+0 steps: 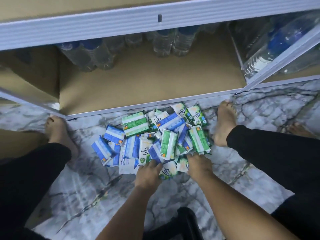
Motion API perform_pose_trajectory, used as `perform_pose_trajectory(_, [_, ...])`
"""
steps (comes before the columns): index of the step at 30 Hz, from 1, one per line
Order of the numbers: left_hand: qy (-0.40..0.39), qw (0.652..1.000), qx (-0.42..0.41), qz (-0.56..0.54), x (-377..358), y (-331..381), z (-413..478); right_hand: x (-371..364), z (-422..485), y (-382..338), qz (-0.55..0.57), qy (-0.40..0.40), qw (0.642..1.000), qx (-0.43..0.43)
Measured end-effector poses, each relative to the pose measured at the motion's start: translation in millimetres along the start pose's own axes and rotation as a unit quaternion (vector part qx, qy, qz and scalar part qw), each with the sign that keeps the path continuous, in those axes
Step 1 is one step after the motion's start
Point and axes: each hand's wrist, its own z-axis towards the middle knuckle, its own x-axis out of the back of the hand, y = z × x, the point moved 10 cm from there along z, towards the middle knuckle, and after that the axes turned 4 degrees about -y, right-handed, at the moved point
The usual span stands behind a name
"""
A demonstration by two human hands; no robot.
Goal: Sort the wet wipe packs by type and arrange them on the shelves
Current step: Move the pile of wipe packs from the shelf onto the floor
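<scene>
Packs: one loose heap of wet wipe packs [155, 135], two types, overlapping, so counts are minimums.
Blue packs: at least seven blue-and-white packs [113, 134], mostly on the left side and in the middle of the heap.
Green packs: at least eight green-and-white packs [136, 122], mostly at the right and far side.
Location: all on the marble floor [83, 191], just in front of the bottom shelf [147, 87]; none on its board.
Hands: two, both at the near edge of the heap, palms down, forearms bare.
Left hand [149, 172]: fingers laid over a blue pack and a white one; cannot tell whether it grips anything.
Right hand [199, 165]: fingertips touch the near end of a green pack; grip cannot be told either.
Feet: two bare feet, left foot [58, 134] and right foot [223, 125], one either side of the heap.
Bottles: water bottles [171, 44] at the back of the shelf, blurred, count unclear.
</scene>
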Motion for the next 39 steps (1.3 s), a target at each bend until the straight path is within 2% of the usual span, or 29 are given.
perform_pose_trajectory(2, [-0.011,0.999,-0.001,-0.037,5.5,-2.9,-0.7,9.9,-4.1,1.1,0.024,-0.003,1.000,-0.014])
perform_pose_trajectory(4, [0.015,0.997,0.002,-0.079,21.6,-5.8,-5.2,28.1,-12.6,0.8,0.044,0.014,0.999,-0.028])
perform_pose_trajectory(8, [0.178,0.975,0.030,-0.133,81.2,-19.8,-28.0,78.8,-38.7,-2.7,0.142,0.070,0.986,-0.047])
perform_pose_trajectory(11, [0.248,0.951,0.059,-0.172,127.1,-42.8,-46.2,132.9,-64.4,-13.9,0.211,0.141,0.967,-0.031])
perform_pose_trajectory(13, [0.307,0.926,0.063,-0.210,163.6,-58.1,-60.0,172.7,-83.5,-20.6,0.281,0.196,0.939,-0.022])
perform_pose_trajectory(17, [0.440,0.844,0.049,-0.302,244.2,-79.8,-102.6,265.2,-124.2,-37.1,0.410,0.336,0.847,0.042])
perform_pose_trajectory(22, [0.567,0.774,-0.002,-0.282,350.9,-99.2,-173.1,385.4,-188.7,-64.7,0.405,0.475,0.761,0.178])
perform_pose_trajectory(25, [0.622,0.741,-0.024,-0.253,407.5,-113.2,-215.7,436.6,-209.8,-79.9,0.386,0.519,0.729,0.223])
perform_pose_trajectory(28, [0.655,0.716,-0.021,-0.241,448.3,-139.5,-237.5,475.7,-209.0,-104.6,0.362,0.518,0.726,0.272])
perform_pose_trajectory(30, [0.662,0.716,-0.005,-0.221,469.5,-159.8,-237.2,495.6,-199.0,-124.3,0.338,0.503,0.737,0.300])
perform_pose_trajectory(34, [0.620,0.751,0.083,-0.212,501.8,-206.6,-211.3,522.1,-165.0,-168.9,0.232,0.454,0.812,0.285])
perform_pose_trajectory(37, [0.564,0.789,0.164,-0.183,519.5,-235.1,-184.8,540.6,-145.5,-186.7,0.183,0.449,0.848,0.215])
perform_pose_trajectory(39, [0.542,0.799,0.203,-0.160,523.9,-245.8,-172.8,549.4,-132.4,-195.4,0.191,0.430,0.863,0.186])
